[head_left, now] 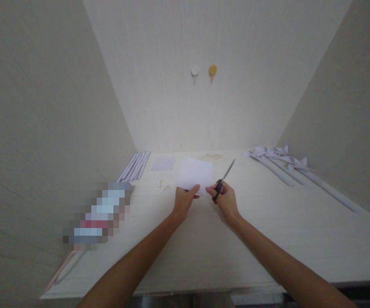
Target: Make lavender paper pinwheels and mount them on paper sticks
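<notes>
A white square of paper (196,172) is held up over the pale table in the middle of the view. My left hand (185,200) grips its lower left edge, thumb on top and fingers underneath. My right hand (226,200) has a pair of scissors (219,187) with black handles tucked in it, the blades pointing up and to the right, away from the paper. The right thumb and a finger also pinch the paper's lower right corner. A second flat paper square (163,163) lies on the table just left of the held one.
Several folded paper strips (134,166) lie at the back left. Paper pinwheel-like pieces on rolled sticks (276,170) rest at the back right. Small scraps (162,185) lie nearby. A blurred object (98,216) stands along the left wall. White (195,70) and yellow (213,70) hooks are on the back wall.
</notes>
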`<action>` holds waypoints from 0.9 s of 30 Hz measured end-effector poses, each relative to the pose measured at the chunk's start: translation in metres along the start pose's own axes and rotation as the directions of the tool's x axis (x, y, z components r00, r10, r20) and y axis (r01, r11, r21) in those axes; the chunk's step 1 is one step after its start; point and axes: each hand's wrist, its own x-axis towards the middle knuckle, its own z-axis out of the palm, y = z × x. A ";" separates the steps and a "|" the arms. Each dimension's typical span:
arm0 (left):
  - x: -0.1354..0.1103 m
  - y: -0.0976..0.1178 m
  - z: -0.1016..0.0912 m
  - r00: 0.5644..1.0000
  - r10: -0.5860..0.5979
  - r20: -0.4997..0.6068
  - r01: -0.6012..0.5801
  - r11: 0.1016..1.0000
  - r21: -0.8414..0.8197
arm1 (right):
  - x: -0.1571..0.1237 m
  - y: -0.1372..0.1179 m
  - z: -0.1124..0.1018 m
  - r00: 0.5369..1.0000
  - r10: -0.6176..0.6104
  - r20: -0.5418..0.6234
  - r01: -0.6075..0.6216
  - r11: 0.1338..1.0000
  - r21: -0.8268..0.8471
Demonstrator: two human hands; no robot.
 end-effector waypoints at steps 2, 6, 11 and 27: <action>0.001 -0.005 0.000 1.000 -0.003 -0.008 0.002 1.000 -0.018 | 0.001 0.005 -0.001 1.000 -0.008 0.011 0.008 1.000 0.021; 0.007 -0.014 -0.001 0.999 -0.033 -0.015 0.033 0.999 -0.026 | 0.005 0.012 -0.002 0.998 -0.056 0.024 0.056 0.998 -0.009; 0.011 -0.019 -0.001 0.999 -0.032 -0.011 0.033 0.999 0.036 | 0.011 0.014 -0.002 0.995 -0.087 0.054 0.089 0.995 -0.041; 0.011 -0.020 -0.001 0.991 0.016 -0.135 -0.012 0.999 0.032 | 0.013 0.012 0.001 0.997 -0.023 0.075 0.024 1.000 -0.009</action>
